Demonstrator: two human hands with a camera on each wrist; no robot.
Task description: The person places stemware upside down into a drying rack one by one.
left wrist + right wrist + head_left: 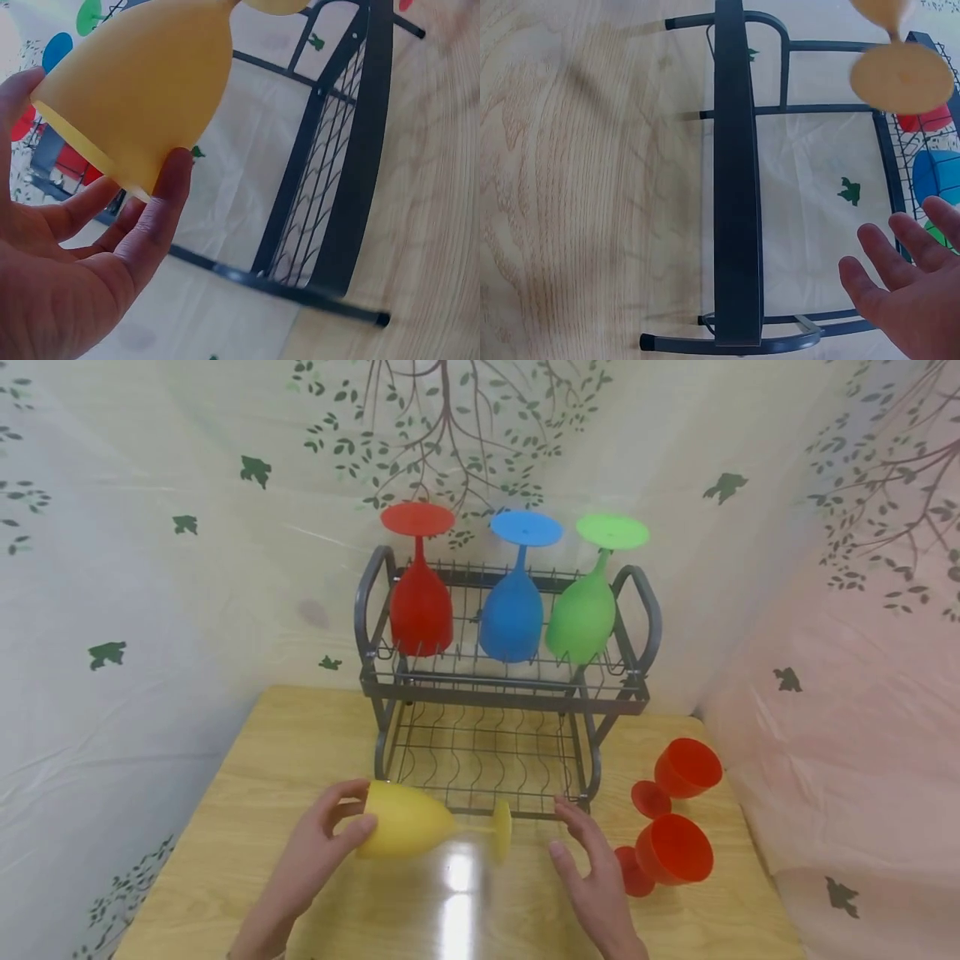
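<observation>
A yellow plastic goblet (407,820) lies sideways in the air in front of the dish rack, its foot pointing right. My left hand (341,835) grips it by the rim, thumb on the near side; the left wrist view shows fingertips around the goblet's edge (142,90). To the right of the foot, my right hand (594,881) holds nothing, its fingers spread apart from the goblet. In the right wrist view the goblet's round foot (902,77) hangs beyond the right fingertips. The dark two-tier dish rack (510,687) stands behind both hands.
On the upper tier, a red goblet (422,610), a blue goblet (512,618) and a green goblet (583,618) stand upside down. Two red goblets (688,768) (675,850) lie on the wooden table (277,752) at the right. Leaf-patterned cloth (187,585) hangs behind.
</observation>
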